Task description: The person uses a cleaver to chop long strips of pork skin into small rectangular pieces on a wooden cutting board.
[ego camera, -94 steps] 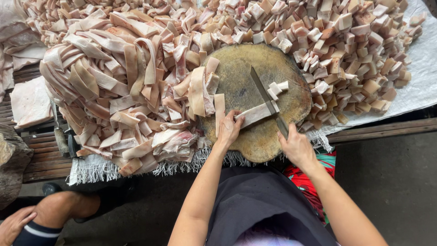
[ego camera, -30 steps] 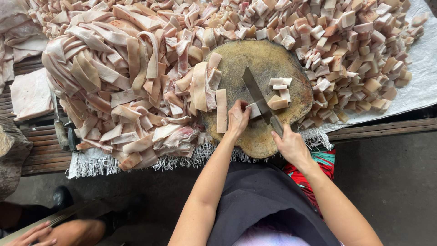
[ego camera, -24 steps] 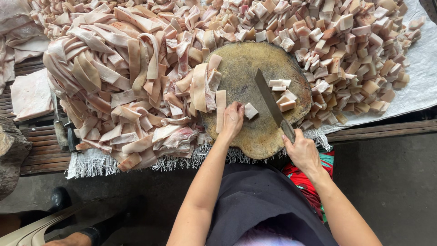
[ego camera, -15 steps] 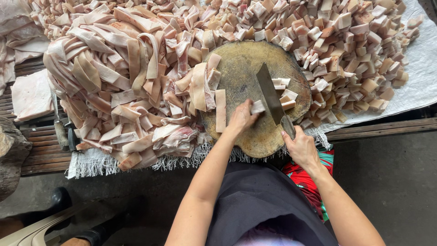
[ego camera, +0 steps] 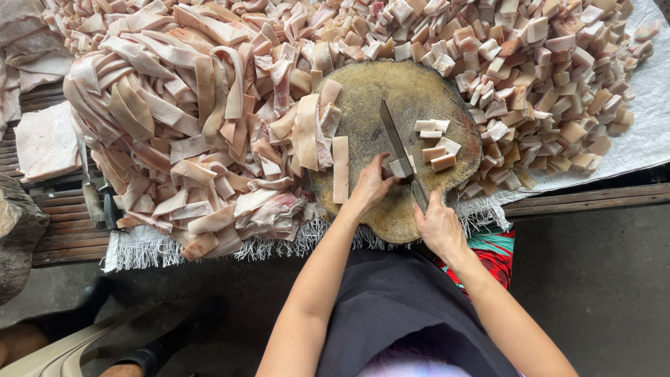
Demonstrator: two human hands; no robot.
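Your left hand [ego camera: 371,187] has its fingers [ego camera: 388,176] pinched down on the small piece of a pale meat strip [ego camera: 400,166], pressing it to the round wooden chopping block [ego camera: 391,98] right at the blade. Your right hand [ego camera: 438,225] is clenched round the handle of the cleaver [ego camera: 399,150]; blade runs diagonally up-left across the block, edge down on the strip just beside your left fingertips. Cut cubes [ego camera: 436,143] lie on the block to the right of the blade, touching each other. One long uncut strip [ego camera: 340,169] lies upright-lengthwise on the block's left part, near your left wrist. Left of the block: big heap of long strips [ego camera: 181,132]. Top and right: heap of cubed pieces [ego camera: 544,77]. All sits on a white woven cloth [ego camera: 642,132] w/ fringed edge, over the wooden bench [ego camera: 586,199]. Far left, a flat pale slab [ego camera: 45,143] on slats.
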